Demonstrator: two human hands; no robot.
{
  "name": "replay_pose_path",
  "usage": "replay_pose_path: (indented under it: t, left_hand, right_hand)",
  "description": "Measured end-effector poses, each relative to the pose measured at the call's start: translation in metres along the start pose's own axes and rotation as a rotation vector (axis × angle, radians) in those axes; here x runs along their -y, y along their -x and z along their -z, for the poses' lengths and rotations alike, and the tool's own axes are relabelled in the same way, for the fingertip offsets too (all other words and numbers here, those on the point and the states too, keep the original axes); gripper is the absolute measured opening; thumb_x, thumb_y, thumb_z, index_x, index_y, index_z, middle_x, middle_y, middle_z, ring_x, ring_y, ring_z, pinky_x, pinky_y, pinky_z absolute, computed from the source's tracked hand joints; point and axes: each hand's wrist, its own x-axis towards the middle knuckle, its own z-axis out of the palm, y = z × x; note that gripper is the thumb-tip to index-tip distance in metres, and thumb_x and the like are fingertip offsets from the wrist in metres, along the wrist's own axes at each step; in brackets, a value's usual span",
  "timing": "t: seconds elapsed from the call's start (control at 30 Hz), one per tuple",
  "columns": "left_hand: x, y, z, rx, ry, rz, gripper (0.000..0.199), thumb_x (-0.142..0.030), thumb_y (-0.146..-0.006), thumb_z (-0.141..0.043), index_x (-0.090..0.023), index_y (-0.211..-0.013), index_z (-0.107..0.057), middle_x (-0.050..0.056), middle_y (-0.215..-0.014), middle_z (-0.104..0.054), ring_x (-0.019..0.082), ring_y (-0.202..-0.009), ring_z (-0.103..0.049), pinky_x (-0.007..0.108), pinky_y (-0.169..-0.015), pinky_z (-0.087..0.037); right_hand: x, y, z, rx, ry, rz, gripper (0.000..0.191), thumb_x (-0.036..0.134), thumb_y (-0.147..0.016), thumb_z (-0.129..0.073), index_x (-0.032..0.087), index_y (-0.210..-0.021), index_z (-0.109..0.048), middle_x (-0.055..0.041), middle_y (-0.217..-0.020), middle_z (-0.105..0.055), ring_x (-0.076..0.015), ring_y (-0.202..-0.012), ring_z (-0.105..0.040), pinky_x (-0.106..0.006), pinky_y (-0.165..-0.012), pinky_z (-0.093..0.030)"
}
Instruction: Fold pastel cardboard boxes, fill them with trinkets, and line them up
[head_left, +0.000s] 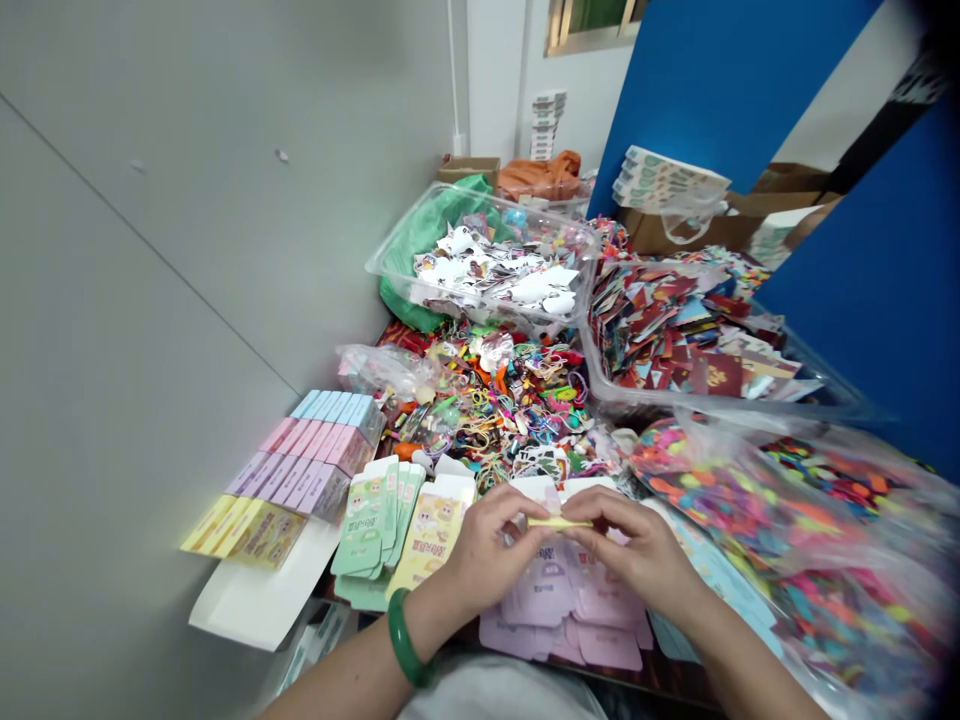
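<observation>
My left hand and my right hand meet above the table, and the fingertips of both pinch a narrow yellow paper strip. Part of the strip is hidden by my fingers. A green bangle circles my left wrist. Right beneath my hands lies a heap of flat lilac card pieces. Close to my left hand stand a yellow printed card packet and a stack of green printed packets. A tangle of colourful elastic loops and small charms lies beyond my fingers.
Rows of pink, lilac and yellow boxes stand against a grey wall on the left. Clear plastic tubs hold paper pieces at the back. Bags of coloured pieces fill the right, beside blue boards.
</observation>
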Motion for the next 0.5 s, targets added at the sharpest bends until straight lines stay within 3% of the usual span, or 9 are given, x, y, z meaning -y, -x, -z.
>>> replay_pose_path:
  t: [0.1,0.2,0.3,0.5]
  left_hand:
    - [0.005,0.001,0.000,-0.015,-0.074,-0.118,0.006,-0.018,-0.084,-0.067,-0.015,-0.084,-0.072,0.007,-0.082,-0.067,0.016,-0.078,-0.065,0.024,-0.065,-0.055]
    - [0.015,0.007,0.002,-0.013,-0.192,-0.316,0.013,-0.020,-0.086,-0.066,-0.015,-0.095,-0.072,0.011,-0.093,-0.068,0.019,-0.088,-0.067,0.031,-0.077,-0.057]
    - [0.027,0.015,0.003,-0.009,-0.276,-0.449,0.019,-0.019,-0.087,-0.064,-0.015,-0.104,-0.070,0.014,-0.102,-0.067,0.021,-0.094,-0.068,0.032,-0.079,-0.059]
    - [0.039,0.019,-0.006,-0.039,-0.233,-0.482,0.018,-0.015,-0.089,-0.059,-0.018,-0.104,-0.069,0.013,-0.105,-0.069,0.020,-0.100,-0.068,0.032,-0.082,-0.060]
  right_hand:
    - [-0.006,0.003,0.000,-0.022,0.075,0.102,0.011,0.021,-0.091,-0.059,0.023,-0.089,-0.070,-0.0041,-0.090,-0.068,-0.0157,-0.084,-0.065,-0.025,-0.073,-0.052]
    - [-0.013,0.010,-0.002,-0.094,0.233,0.242,0.018,0.014,-0.090,-0.058,0.024,-0.100,-0.069,-0.0064,-0.100,-0.067,-0.0166,-0.091,-0.065,-0.027,-0.077,-0.053]
    - [-0.018,0.016,-0.004,-0.141,0.376,0.376,0.025,0.010,-0.088,-0.057,0.022,-0.107,-0.067,-0.0092,-0.102,-0.066,-0.0185,-0.092,-0.063,-0.031,-0.076,-0.053]
    - [-0.026,0.023,-0.008,-0.160,0.471,0.486,0.037,0.002,-0.085,-0.053,0.020,-0.116,-0.063,-0.0126,-0.109,-0.064,-0.0204,-0.092,-0.060,-0.033,-0.070,-0.052]
